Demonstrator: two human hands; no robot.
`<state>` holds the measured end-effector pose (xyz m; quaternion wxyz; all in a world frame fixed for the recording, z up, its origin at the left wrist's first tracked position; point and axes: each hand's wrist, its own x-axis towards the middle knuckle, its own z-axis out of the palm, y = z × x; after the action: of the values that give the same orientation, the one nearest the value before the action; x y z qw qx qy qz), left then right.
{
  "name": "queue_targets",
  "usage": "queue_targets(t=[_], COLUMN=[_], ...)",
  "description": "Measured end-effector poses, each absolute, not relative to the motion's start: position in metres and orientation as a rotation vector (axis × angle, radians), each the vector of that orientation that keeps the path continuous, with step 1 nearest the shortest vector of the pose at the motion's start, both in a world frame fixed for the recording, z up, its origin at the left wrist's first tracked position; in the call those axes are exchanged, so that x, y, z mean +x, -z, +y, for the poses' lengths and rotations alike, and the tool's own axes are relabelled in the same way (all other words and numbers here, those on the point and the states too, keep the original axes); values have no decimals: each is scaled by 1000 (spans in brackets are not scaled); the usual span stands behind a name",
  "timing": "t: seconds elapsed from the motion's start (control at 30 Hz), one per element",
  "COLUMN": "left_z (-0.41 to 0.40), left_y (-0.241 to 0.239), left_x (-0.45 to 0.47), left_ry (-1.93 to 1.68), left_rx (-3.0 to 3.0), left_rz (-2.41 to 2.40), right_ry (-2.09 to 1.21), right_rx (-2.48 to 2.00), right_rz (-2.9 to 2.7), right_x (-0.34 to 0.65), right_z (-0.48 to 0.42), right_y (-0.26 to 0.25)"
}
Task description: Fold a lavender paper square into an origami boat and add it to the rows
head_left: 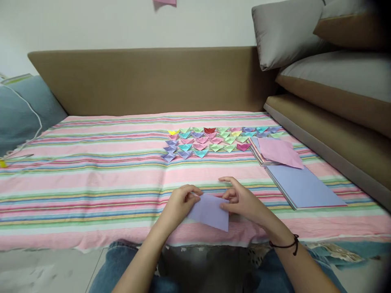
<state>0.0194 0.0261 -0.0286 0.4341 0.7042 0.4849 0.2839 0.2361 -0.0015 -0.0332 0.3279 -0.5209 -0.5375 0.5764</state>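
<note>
Between my hands is a sheet of lavender paper [210, 211], held just above the striped cloth near its front edge. My left hand [183, 200] pinches the paper's upper left corner between thumb and fingers. At the right edge, my right hand [240, 199] grips it between thumb and curled fingers, with the index finger stretched out away from the sheet. Beyond my hands, several small folded paper boats [200, 140] in many colours lie in rows on the cloth.
A striped cloth [91, 183] covers the seat. To the right lie a stack of blue paper [305, 187] and a pink sheet [281, 151] on other papers. Cushions [342, 77] pile up at far right. Scissors [16, 158] with a yellow handle lie at far left, near a white cable [33, 114].
</note>
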Motion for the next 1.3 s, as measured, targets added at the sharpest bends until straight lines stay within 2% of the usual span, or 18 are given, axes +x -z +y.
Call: queue_targets(t=[0.2,0.33,0.47,0.63,0.73,0.87,1.13,1.3], left_z=[15,4,-16,-45,-57,-57,-26,-34], left_y=[49,62,72,86,88,81,59,59], left_x=[31,30,27,24,21,14,0,23], left_ry=[-740,-773,-515,-357,-318,-252,-308,-480], left_rx=[2119,2532,2973,3108,3054,3018,2894,2805], left_rz=[1076,1156,1208,1257,1302,1219,890,1271], right_ry=[-1370,-1232,-915,-463,-327,-387,-799,-873], right_rx=[-1490,-1521,-1516,-1228,-1037,-1018,-1259,-1291], right_rz=[-1591,-1663,-1897,-2275,-2452,-2422,-1964,-1942], right_x=[244,244,245,253,259,266,251,242], right_z=[-13,-15,-17,-22,-26,-32,-37,-40], right_y=[43,49,53,54,56,61,62,57])
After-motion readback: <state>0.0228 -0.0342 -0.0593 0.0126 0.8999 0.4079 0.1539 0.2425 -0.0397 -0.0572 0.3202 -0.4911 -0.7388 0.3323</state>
